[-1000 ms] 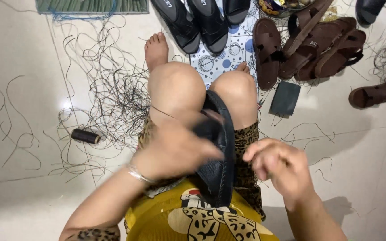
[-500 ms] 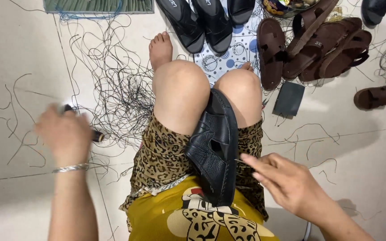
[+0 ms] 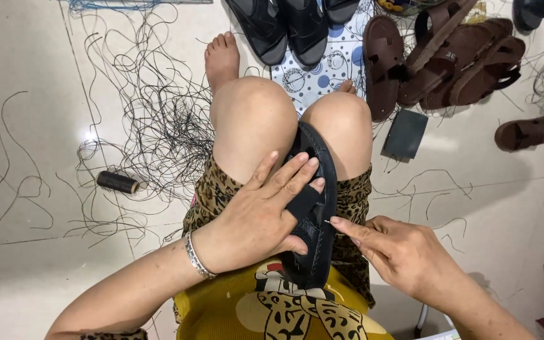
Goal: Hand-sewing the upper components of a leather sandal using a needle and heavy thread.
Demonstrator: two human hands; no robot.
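A black sandal [image 3: 320, 189] stands on edge between my knees, resting on my lap. My left hand [image 3: 262, 211] lies flat across its strap and side, fingers spread, pressing it against my left thigh. My right hand [image 3: 390, 250] is at the sandal's right edge, thumb and forefinger pinched at the sole rim, where a thin needle seems to be. A black thread spool [image 3: 117, 182] lies on the floor to the left.
Loose black threads [image 3: 152, 113] are tangled over the white tiled floor at left. Black sandals [image 3: 288, 25] lie ahead on a dotted mat, brown sandals [image 3: 448, 60] at the upper right, and a dark flat pad [image 3: 405, 133] by my right knee.
My left hand came back from the spool at the left and now presses on the sandal. My right hand has moved in to the sandal's edge.
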